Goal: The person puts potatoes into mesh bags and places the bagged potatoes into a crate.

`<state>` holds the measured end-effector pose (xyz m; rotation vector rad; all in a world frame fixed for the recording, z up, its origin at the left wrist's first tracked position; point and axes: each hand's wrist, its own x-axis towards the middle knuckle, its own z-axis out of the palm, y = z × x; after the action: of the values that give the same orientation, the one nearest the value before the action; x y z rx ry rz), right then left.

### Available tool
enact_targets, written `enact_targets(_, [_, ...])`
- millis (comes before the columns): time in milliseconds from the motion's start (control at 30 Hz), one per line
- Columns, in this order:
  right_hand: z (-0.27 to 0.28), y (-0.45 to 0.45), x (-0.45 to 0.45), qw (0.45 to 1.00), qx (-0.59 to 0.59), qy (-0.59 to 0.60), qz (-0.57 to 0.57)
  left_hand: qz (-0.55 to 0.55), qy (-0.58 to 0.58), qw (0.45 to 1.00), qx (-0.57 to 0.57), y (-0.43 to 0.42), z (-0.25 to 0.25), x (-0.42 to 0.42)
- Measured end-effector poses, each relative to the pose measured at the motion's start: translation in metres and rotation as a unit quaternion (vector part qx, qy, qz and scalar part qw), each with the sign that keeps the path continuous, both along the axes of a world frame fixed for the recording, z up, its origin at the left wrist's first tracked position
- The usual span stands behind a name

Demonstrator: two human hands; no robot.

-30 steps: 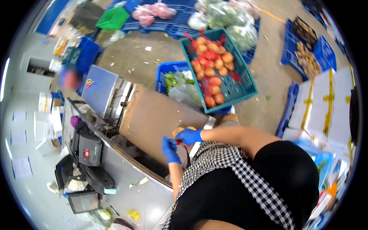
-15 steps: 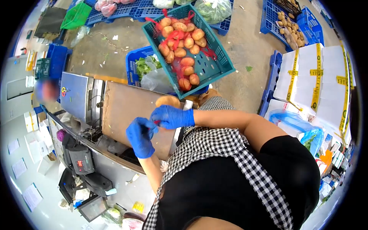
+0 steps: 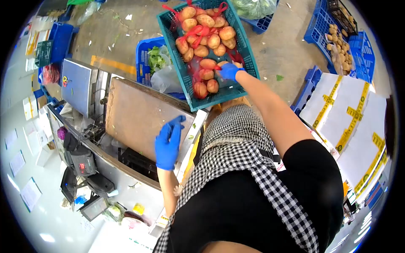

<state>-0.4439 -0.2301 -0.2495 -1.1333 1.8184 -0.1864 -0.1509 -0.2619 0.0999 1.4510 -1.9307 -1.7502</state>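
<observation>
My right hand [image 3: 229, 71], in a blue glove, reaches into the green plastic crate [image 3: 192, 93]. Its fingers close on a bit of red netting, with potatoes of that net bag [image 3: 237, 65] partly hidden behind the glove. Other potatoes [image 3: 213, 41] in red net bags fill the crate's far and left parts. My left hand [image 3: 167, 145], also gloved in blue, holds nothing. Its fingers are stretched out above the near edge of a flat metal platform [image 3: 133, 114].
A blue crate [image 3: 143, 63] with leafy greens and a plastic bag stands beyond the platform. At left are a scale display [image 3: 82, 165] and a metal box [image 3: 79, 86]. White taped boxes [image 3: 358, 126] are stacked at right, near a blue pallet [image 3: 316, 25] with potatoes.
My right hand has moved from beside my left hand over the platform into the green crate, carrying the netted potatoes. My left hand has let go and its fingers have straightened.
</observation>
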Motion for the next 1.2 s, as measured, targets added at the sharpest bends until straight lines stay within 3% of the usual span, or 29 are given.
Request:
enact_targets(33, [-0.004, 0.002, -0.01, 0.993, -0.018, 0.096, 0.067, -0.016, -0.031, 0.999, -0.01, 0.006, -0.007, 0.005])
enact_targets(167, [0.032, -0.018, -0.021, 0.983, 0.073, 0.133, 0.102, 0.1, -0.054, 0.993, 0.044, 0.03, -0.016, 0.017])
enact_targets(233, [0.043, -0.044, 0.007, 0.977, -0.139, 0.163, 0.016, 0.138, -0.051, 0.986, 0.079, 0.041, -0.028, 0.021])
enact_targets(300, [0.01, -0.07, 0.05, 0.939, -0.342, 0.037, 0.0, 0.132, -0.073, 0.984, 0.099, 0.051, -0.04, 0.021])
enact_targets(367, [-0.014, -0.075, 0.095, 0.967, -0.25, 0.025, 0.031, 0.111, -0.038, 0.986, 0.115, 0.054, -0.044, 0.016])
enact_targets(433, [-0.025, -0.073, 0.116, 0.983, -0.13, 0.027, 0.13, 0.103, -0.069, 0.989, 0.085, 0.052, -0.039, 0.003])
enact_targets(533, [-0.011, -0.059, 0.133, 0.952, 0.039, 0.027, 0.302, 0.133, -0.063, 0.986, 0.084, 0.061, -0.04, 0.005])
enact_targets(633, [0.008, -0.015, 0.138, 0.946, 0.084, -0.021, 0.311, 0.121, -0.075, 0.985, 0.102, 0.067, -0.051, 0.025])
enact_targets(733, [0.03, 0.004, 0.125, 0.967, 0.028, -0.079, 0.24, 0.123, -0.052, 0.986, 0.096, 0.068, -0.061, 0.038])
enact_targets(833, [0.081, -0.004, 0.115, 0.959, 0.066, -0.267, -0.063, 0.124, -0.032, 0.987, 0.094, 0.064, -0.067, 0.048])
enact_targets(867, [0.108, -0.007, 0.115, 0.967, 0.034, -0.232, -0.094, 0.121, -0.02, 0.988, 0.095, 0.065, -0.07, 0.051])
enact_targets(967, [0.142, 0.008, 0.127, 0.928, -0.131, -0.328, -0.12, 0.123, 0.024, 0.985, 0.117, 0.064, -0.073, 0.062])
enact_targets(1033, [0.197, 0.013, 0.146, 0.961, -0.209, -0.177, 0.015, 0.105, 0.027, 0.987, 0.122, 0.066, -0.075, 0.074])
enact_targets(1067, [0.237, 0.01, 0.158, 0.975, -0.141, -0.171, 0.007, 0.085, 0.014, 0.99, 0.115, 0.068, -0.077, 0.083])
enact_targets(1200, [0.343, -0.001, 0.212, 0.953, -0.222, -0.137, 0.152, 0.063, -0.02, 0.994, 0.085, 0.08, -0.08, 0.117])
